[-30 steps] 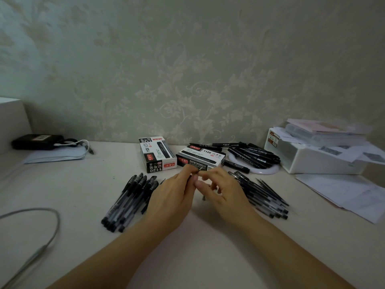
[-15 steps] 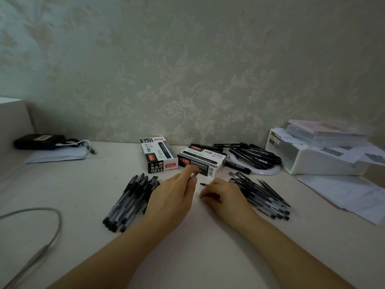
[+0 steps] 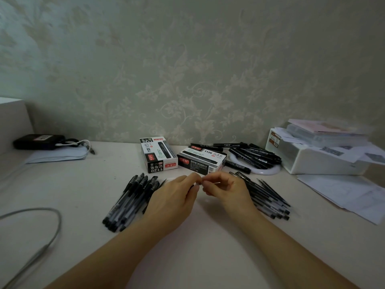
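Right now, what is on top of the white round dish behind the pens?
A heap of black marker pens lies across the white round dish; only its front rim shows, and whatever lies beneath the markers is covered.

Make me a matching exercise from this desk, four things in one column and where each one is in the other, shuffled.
1 capped pens
2 black markers
3 black pouch
4 thin pen part

A just left of the left hand
B at the far left
C pinched between that hand and the right hand
D on the white disc

Pairs: 1-A, 2-D, 3-B, 4-C
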`<action>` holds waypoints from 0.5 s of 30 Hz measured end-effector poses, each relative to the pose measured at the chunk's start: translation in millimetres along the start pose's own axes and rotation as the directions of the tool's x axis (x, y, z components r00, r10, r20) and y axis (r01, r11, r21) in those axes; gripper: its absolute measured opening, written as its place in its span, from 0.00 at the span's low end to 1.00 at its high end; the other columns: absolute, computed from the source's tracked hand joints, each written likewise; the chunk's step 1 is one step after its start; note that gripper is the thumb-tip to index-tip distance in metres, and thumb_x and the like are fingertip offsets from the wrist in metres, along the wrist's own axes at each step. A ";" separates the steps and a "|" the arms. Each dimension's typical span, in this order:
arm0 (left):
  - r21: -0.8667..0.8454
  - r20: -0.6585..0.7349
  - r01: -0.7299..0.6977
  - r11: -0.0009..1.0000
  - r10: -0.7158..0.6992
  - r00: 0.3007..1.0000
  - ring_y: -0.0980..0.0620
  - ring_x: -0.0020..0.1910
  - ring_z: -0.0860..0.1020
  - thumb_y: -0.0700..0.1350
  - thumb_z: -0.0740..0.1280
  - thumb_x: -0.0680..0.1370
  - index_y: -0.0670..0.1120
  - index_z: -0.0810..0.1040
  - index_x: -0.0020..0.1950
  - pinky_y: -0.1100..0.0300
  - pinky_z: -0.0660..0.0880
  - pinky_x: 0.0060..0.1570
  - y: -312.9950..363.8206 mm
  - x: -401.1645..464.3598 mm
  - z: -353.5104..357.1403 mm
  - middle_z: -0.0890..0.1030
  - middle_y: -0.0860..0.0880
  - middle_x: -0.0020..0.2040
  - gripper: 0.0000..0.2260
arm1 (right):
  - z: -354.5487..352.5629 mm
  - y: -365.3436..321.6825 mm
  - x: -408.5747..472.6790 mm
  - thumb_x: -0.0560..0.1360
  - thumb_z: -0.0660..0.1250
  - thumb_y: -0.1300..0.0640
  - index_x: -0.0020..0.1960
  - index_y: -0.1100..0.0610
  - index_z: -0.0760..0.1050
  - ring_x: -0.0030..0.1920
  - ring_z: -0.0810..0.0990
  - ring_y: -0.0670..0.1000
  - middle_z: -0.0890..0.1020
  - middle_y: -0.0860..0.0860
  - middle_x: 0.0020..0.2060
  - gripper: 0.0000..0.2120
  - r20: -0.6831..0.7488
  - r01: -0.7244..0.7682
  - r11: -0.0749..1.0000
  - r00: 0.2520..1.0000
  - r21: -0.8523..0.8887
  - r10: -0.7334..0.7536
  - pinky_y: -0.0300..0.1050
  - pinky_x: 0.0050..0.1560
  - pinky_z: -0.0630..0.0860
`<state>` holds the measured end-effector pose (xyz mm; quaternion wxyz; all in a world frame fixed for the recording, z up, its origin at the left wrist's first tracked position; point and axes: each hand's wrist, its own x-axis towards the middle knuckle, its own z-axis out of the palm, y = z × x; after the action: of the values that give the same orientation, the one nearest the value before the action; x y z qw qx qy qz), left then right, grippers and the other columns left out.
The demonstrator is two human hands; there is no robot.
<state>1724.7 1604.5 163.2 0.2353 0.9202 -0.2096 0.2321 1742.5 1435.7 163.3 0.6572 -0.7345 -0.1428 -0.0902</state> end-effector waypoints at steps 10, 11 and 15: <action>0.010 0.023 -0.034 0.999 0.034 0.999 0.58 0.43 0.75 0.53 0.54 0.82 0.60 0.69 0.56 0.54 0.76 0.38 0.3 -0.8 -1.1 0.76 0.58 0.49 0.07 | -2.1 -4.2 -1.4 0.74 0.72 0.64 0.46 0.54 0.84 0.40 0.85 0.46 0.87 0.50 0.40 0.06 0.006 0.027 0.999 1.000 0.034 -0.028 0.34 0.43 0.78; 0.012 0.019 -0.036 0.999 0.036 0.999 0.58 0.42 0.75 0.54 0.54 0.82 0.59 0.69 0.56 0.54 0.76 0.38 0.0 -0.6 -1.2 0.76 0.58 0.48 0.07 | -1.8 -4.3 -1.7 0.74 0.72 0.64 0.47 0.55 0.83 0.41 0.85 0.46 0.87 0.50 0.40 0.06 0.018 0.030 0.999 0.999 0.033 -0.031 0.34 0.43 0.78; 0.016 -0.003 -0.030 0.999 0.030 1.000 0.58 0.42 0.74 0.54 0.56 0.81 0.58 0.70 0.56 0.56 0.76 0.38 -0.6 -0.2 -1.5 0.75 0.59 0.47 0.06 | -3.5 -3.4 -1.2 0.74 0.72 0.65 0.48 0.56 0.84 0.45 0.85 0.50 0.87 0.51 0.43 0.06 0.043 0.017 0.999 0.999 0.036 -0.019 0.38 0.47 0.80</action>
<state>1724.4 1605.9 164.1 0.2247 0.9185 -0.2209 0.2388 1740.5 1432.5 166.5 0.6660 -0.7233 -0.1650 -0.0778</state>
